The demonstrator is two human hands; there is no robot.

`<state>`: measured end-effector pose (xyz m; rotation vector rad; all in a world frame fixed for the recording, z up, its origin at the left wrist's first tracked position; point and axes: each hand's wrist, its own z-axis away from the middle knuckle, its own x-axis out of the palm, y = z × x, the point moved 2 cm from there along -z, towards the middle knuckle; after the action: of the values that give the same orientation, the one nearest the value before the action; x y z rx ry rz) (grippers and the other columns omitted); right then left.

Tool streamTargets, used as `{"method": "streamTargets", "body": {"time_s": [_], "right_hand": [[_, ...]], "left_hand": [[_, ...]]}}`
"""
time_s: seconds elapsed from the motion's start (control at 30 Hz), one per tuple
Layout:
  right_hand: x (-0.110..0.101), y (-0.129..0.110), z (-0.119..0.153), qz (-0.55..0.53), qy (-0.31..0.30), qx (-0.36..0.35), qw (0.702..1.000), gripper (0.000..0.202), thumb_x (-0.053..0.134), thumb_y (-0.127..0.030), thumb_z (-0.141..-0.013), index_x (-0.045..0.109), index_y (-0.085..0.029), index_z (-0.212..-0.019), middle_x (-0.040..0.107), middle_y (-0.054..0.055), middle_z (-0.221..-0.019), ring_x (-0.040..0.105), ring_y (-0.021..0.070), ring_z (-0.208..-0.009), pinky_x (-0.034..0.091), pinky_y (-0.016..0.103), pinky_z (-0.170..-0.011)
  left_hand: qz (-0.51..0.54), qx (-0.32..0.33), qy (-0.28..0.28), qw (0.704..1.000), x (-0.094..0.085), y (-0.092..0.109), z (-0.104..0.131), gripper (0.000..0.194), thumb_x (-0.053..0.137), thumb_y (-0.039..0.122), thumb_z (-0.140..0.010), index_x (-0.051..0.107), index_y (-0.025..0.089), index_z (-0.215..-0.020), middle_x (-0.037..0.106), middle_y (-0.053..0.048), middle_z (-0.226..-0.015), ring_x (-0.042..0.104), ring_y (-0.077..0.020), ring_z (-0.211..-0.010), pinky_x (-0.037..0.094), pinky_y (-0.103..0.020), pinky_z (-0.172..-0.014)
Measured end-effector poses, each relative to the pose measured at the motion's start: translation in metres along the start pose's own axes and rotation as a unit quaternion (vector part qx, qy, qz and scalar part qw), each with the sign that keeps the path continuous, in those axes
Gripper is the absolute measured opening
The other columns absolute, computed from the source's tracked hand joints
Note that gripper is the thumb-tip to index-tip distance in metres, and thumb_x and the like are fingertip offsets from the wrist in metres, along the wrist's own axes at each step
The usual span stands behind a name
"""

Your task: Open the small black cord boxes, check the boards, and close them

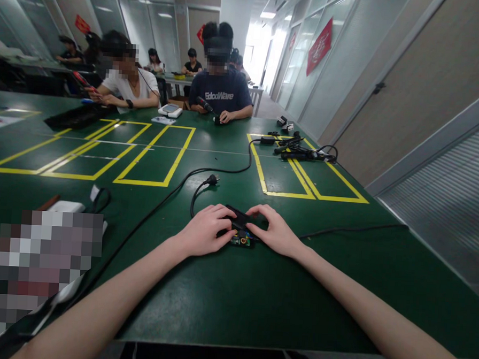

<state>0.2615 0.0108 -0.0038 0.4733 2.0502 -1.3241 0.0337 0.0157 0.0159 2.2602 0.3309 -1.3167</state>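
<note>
The left hand [207, 230] and right hand [279, 232] are clamped on a black casing [241, 218] from either side — low at the near part of the green bench [233, 297]. A circuit board [242, 241] shows at the casing's near edge — a plug [212, 180] lies beyond.

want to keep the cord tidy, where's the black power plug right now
In the head view, slightly left of centre, the black power plug lies on the green table, just beyond the left hand, near the long black cable.

Office-like workroom: glass partitions [349, 73], a broad green table [277, 304] with yellow tape outlines [181, 156], people [224, 87] along its far side.
</note>
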Motion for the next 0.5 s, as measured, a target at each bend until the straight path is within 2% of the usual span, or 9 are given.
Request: {"method": "streamTargets", "body": {"time_s": [0.13, 0.23, 0.3, 0.37, 0.43, 0.5], "right_hand": [[0.0048, -0.0031, 0.0006, -0.086, -0.02, 0.029, 0.996, 0.02, 0.067, -0.028, -0.089, 0.064, -0.02, -0.107, 0.074, 0.003, -0.096, 0.069, 0.0199, -0.09, 0.052, 0.034, -0.079], [0.0071, -0.0058, 0.001, -0.077, -0.023, 0.025, 0.996, 0.03, 0.07, -0.03, -0.087, 0.069, -0.02, -0.116, 0.076, 0.005, -0.097, 0.07, 0.021, -0.092, 0.053, 0.034, -0.079], [0.0077, -0.0072, 0.0009, -0.064, -0.018, 0.02, 0.998, 0.027, 0.069, -0.03, -0.087, 0.073, -0.02, -0.112, 0.076, 0.006, -0.094, 0.07, 0.0214, -0.089, 0.054, 0.035, -0.078], [0.0074, -0.0077, 0.0008, -0.083, -0.008, 0.023, 0.996, 0.023, 0.067, -0.031, -0.088, 0.075, -0.019, -0.106, 0.076, 0.006, -0.092, 0.07, 0.0209, -0.085, 0.056, 0.036, -0.078], [0.0064, -0.007, 0.0012, -0.135, -0.003, 0.05, 0.99, 0.026, 0.067, -0.035, -0.088, 0.074, -0.018, -0.107, 0.077, 0.006, -0.09, 0.071, 0.0204, -0.08, 0.058, 0.035, -0.075], [0.0049, -0.0054, 0.0027, -0.188, -0.013, 0.089, 0.978, 0.034, 0.069, -0.042, -0.087, 0.072, -0.017, -0.11, 0.077, 0.006, -0.087, 0.073, 0.0203, -0.075, 0.06, 0.034, -0.068]], "left_hand": [[0.041, -0.017, -0.017, 0.999, 0.0034, -0.0031, -0.0002, 0.025, 0.058, 0.025, -0.1, 0.066, 0.018, -0.078, 0.077, -0.007, -0.096, 0.069, -0.0214, -0.095, 0.057, -0.036, -0.087], [0.054, -0.017, -0.022, 0.998, 0.0046, -0.0029, 0.0004, 0.024, 0.056, 0.023, -0.099, 0.065, 0.019, -0.078, 0.077, -0.006, -0.094, 0.07, -0.0204, -0.093, 0.057, -0.034, -0.086], [0.055, -0.014, -0.018, 0.998, 0.0041, -0.0019, 0.0009, 0.022, 0.057, 0.022, -0.099, 0.065, 0.019, -0.078, 0.076, -0.006, -0.093, 0.07, -0.02, -0.092, 0.057, -0.033, -0.086], [0.045, -0.012, 0.002, 0.999, 0.0025, -0.0007, 0.0013, 0.018, 0.059, 0.023, -0.098, 0.066, 0.019, -0.082, 0.075, -0.006, -0.091, 0.069, -0.0204, -0.091, 0.057, -0.034, -0.086], [0.02, -0.013, 0.044, 0.999, -0.0001, 0.0007, 0.002, 0.009, 0.063, 0.025, -0.095, 0.068, 0.019, -0.091, 0.074, -0.008, -0.098, 0.068, -0.0223, -0.096, 0.058, -0.036, -0.087], [0.001, -0.018, 0.09, 0.996, -0.0023, 0.002, 0.0032, 0.017, 0.067, 0.027, -0.093, 0.068, 0.02, -0.108, 0.07, -0.011, -0.114, 0.066, -0.0254, -0.108, 0.058, -0.04, -0.094]]}}
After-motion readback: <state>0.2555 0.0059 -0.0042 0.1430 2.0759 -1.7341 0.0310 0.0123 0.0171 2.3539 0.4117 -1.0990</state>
